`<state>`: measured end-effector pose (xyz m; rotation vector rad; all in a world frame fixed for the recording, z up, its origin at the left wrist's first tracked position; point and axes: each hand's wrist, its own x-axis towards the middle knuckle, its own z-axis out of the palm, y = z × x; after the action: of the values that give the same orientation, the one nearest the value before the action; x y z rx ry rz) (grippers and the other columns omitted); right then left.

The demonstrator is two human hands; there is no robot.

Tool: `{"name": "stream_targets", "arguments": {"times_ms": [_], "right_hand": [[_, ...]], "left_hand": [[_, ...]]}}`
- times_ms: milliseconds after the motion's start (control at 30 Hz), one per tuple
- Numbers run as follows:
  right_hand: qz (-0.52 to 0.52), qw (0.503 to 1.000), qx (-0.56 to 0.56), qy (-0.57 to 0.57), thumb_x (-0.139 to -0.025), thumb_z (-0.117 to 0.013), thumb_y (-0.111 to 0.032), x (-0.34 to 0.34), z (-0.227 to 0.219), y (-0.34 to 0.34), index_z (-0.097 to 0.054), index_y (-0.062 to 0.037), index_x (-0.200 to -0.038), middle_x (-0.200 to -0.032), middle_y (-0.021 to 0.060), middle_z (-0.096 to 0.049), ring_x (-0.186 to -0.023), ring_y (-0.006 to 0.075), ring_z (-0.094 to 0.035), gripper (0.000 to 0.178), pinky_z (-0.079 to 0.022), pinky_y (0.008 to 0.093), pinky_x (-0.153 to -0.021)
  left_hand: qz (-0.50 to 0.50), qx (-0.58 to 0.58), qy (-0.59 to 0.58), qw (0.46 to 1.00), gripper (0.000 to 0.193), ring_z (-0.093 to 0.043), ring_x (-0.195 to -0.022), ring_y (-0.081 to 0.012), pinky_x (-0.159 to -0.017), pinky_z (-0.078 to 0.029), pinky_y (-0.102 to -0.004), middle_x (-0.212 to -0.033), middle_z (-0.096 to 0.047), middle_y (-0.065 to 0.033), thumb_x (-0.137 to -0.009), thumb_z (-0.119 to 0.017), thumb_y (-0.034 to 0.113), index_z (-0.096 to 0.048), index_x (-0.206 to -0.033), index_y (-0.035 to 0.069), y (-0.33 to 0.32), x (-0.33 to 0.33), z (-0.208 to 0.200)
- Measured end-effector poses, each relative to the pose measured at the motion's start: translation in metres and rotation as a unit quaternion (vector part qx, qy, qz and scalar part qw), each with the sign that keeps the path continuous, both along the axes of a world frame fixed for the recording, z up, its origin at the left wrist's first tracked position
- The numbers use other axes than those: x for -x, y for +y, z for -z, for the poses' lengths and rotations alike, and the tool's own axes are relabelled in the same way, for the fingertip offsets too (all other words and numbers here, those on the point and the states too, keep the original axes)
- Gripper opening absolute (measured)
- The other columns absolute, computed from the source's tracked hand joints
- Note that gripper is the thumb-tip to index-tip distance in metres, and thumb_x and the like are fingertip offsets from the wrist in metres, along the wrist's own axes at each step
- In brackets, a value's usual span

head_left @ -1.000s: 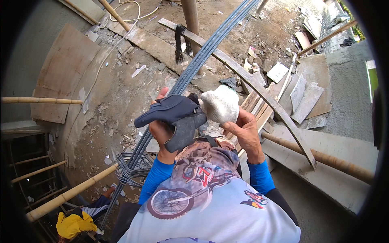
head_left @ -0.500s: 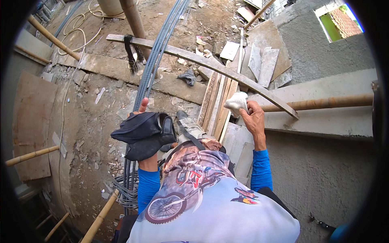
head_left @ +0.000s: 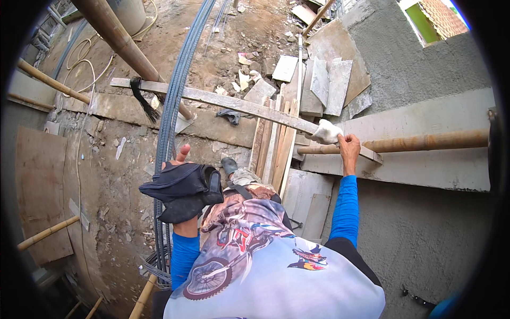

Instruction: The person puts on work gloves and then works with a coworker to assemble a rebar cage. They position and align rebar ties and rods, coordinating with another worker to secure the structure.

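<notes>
A dark cap with a brim and a back strap rests in my left hand. The cap covers most of that hand; one or two fingertips stick out past its far edge. To the right, my right hand pinches a bunched white knit glove between thumb and fingers. The glove overlaps the right part of a long wooden plank; whether it touches the wood I cannot tell. Bundled steel rods run beyond and under my left hand.
A black strip hangs on the plank's left end. Bamboo poles cross at right and upper left. Boards and broken slabs lie ahead, beside a grey plastered wall. A hose curls on the rubble-strewn ground.
My right hand has moved right and slightly down with the glove, reaching the plank's right part. My left hand still holds the cap. The whole view has shifted a little.
</notes>
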<state>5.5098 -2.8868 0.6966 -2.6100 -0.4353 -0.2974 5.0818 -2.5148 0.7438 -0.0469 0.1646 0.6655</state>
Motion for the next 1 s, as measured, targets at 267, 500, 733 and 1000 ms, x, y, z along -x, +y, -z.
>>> {"name": "stream_targets", "arguments": {"times_ms": [267,500,733,1000], "right_hand": [[0.094,0.993,0.054,-0.053,-0.086,-0.079,-0.033,0.032,-0.004,0.020,-0.066,-0.0037,-0.100,-0.104,0.0198,-0.064,-0.096,0.0377,-0.064,0.035,-0.051,0.0481,-0.086],[-0.011,0.998,-0.055,-0.018,-0.089,-0.077,-0.014,0.082,-0.068,0.089,-0.069,-0.0044,-0.109,-0.103,0.0132,-0.065,-0.086,0.0264,-0.064,0.024,-0.052,0.0385,-0.075],[-0.439,0.840,-0.171,0.270,-0.084,-0.076,-0.004,0.175,-0.150,0.212,-0.073,-0.0074,-0.118,-0.095,0.0065,-0.062,-0.072,0.0135,-0.057,0.035,-0.044,0.0297,-0.061],[-0.622,0.691,-0.163,0.330,-0.079,-0.076,-0.004,0.194,-0.177,0.286,-0.072,-0.0078,-0.105,-0.096,0.0066,-0.056,-0.082,0.0186,-0.056,0.027,-0.046,0.0330,-0.069]], "left_hand": [[0.054,-0.040,-0.046,0.997,0.070,-0.065,-0.079,-0.0207,-0.071,-0.060,-0.0381,-0.087,-0.065,-0.0095,-0.110,-0.051,0.043,-0.037,-0.151,-0.011,0.019,-0.044,-0.005],[0.061,0.006,0.039,0.997,0.068,-0.067,-0.085,-0.0222,-0.077,-0.061,-0.0393,-0.088,-0.066,-0.0119,-0.110,-0.052,0.043,-0.039,-0.151,-0.010,0.007,-0.064,-0.038],[0.096,-0.003,-0.010,0.995,0.067,-0.074,-0.090,-0.0272,-0.082,-0.065,-0.0411,-0.101,-0.073,-0.0189,-0.112,-0.045,0.044,-0.038,-0.152,-0.009,0.004,-0.064,-0.040],[0.022,-0.106,0.025,0.994,0.046,-0.071,-0.111,-0.0248,-0.092,-0.063,-0.0376,-0.141,-0.056,-0.0193,-0.112,-0.049,0.035,-0.047,-0.143,0.000,-0.013,-0.032,-0.047]]}}
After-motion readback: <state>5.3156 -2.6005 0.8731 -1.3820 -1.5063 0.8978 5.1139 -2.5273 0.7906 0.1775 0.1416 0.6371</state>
